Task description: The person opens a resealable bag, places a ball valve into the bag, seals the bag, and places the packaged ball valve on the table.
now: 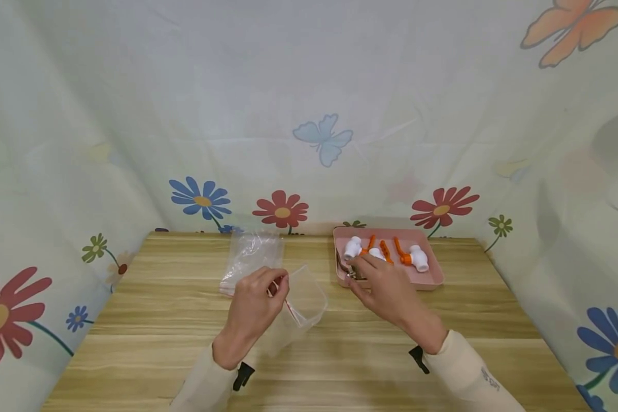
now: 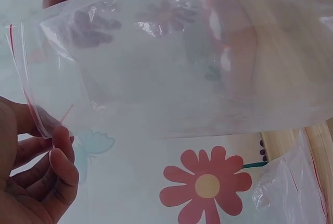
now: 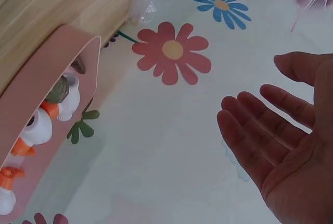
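Note:
A clear zip bag with a red line along its mouth (image 1: 309, 297) (image 2: 156, 67) hangs from my left hand (image 1: 252, 309) (image 2: 36, 177), pinched at the mouth's edge between thumb and fingers. My right hand (image 1: 391, 292) (image 3: 291, 140) is over the near left part of a pink tray (image 1: 428, 284) (image 3: 31, 67), fingers spread and holding nothing in the right wrist view. White valves with orange handles (image 1: 419, 258) (image 3: 39, 130) lie in the tray. Beside them is a dark metallic piece (image 1: 357, 274) (image 3: 58, 89), partly hidden by the right fingertips in the head view.
More clear bags (image 1: 254, 252) (image 2: 286, 193) lie flat at the back left of the wooden table (image 1: 391, 366), left of the tray. A flower-patterned cloth (image 1: 226, 114) hangs behind the table and along both sides.

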A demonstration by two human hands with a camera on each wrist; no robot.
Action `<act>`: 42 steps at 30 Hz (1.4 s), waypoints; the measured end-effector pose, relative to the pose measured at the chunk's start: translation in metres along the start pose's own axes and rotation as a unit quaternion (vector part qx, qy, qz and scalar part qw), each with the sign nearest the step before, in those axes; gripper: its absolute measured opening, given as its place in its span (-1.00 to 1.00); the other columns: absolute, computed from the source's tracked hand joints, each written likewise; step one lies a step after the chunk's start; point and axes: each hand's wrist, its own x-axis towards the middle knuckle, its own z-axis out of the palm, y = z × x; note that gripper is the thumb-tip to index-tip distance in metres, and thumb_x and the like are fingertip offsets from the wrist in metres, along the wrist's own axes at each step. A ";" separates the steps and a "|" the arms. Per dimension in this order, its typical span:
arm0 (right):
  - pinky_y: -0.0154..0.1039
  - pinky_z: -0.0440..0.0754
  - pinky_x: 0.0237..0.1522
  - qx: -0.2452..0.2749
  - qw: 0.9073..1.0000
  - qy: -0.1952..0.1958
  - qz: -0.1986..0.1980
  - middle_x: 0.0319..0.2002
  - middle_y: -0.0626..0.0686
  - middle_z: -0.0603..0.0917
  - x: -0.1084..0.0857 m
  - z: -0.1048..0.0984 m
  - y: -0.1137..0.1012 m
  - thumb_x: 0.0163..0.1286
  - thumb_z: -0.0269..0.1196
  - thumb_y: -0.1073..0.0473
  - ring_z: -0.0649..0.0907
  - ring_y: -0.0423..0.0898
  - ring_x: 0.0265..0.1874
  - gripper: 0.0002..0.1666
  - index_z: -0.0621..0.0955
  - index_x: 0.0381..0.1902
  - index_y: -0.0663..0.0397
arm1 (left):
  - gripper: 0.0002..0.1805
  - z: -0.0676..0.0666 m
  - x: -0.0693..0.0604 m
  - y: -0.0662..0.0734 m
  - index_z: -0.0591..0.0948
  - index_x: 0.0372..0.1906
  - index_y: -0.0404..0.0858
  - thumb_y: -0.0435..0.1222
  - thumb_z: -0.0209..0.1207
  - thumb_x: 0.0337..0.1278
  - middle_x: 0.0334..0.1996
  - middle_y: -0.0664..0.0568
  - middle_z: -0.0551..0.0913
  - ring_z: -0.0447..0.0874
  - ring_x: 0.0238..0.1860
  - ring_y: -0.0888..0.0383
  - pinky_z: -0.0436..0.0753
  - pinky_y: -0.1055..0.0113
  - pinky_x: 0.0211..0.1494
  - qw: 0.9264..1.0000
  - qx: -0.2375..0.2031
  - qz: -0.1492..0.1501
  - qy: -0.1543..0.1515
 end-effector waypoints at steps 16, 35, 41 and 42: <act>-0.10 0.68 -0.24 0.031 0.992 -0.101 0.065 -0.09 0.08 0.70 0.041 0.012 0.027 0.25 0.36 0.14 0.71 0.00 -0.25 -0.56 0.59 0.09 0.09 | -0.95 0.005 -0.001 -0.005 0.70 -0.40 -0.26 -0.45 0.31 0.04 -0.54 0.06 0.68 0.59 -0.57 0.30 0.54 0.57 -0.51 1.000 -0.006 -0.005 0.000; -0.03 0.67 0.00 0.077 0.975 -0.171 0.115 -0.04 0.03 0.70 0.057 0.052 0.060 0.26 0.35 0.20 0.68 0.02 -0.03 -0.75 0.59 -0.10 -0.08 | -0.96 0.006 -0.001 -0.007 0.71 -0.39 -0.29 -0.42 0.27 0.12 -0.51 0.03 0.70 0.61 -0.56 0.27 0.57 0.54 -0.49 1.000 -0.005 -0.016 -0.013; 0.03 0.65 0.03 0.074 0.966 -0.202 0.143 0.06 0.18 0.67 0.058 0.066 0.069 0.28 0.32 0.16 0.67 0.10 0.00 -0.64 0.60 0.04 0.09 | -0.96 0.007 -0.001 -0.008 0.70 -0.40 -0.27 -0.44 0.29 0.08 -0.51 0.04 0.70 0.60 -0.56 0.27 0.56 0.53 -0.49 1.000 -0.004 -0.012 -0.009; 0.03 0.65 0.03 0.074 0.965 -0.206 0.147 0.07 0.19 0.66 0.058 0.068 0.070 0.29 0.32 0.16 0.67 0.10 -0.01 -0.63 0.60 0.05 0.11 | -0.97 0.007 -0.002 -0.008 0.70 -0.40 -0.27 -0.44 0.29 0.08 -0.51 0.04 0.70 0.60 -0.56 0.28 0.56 0.53 -0.49 1.000 -0.004 -0.011 -0.008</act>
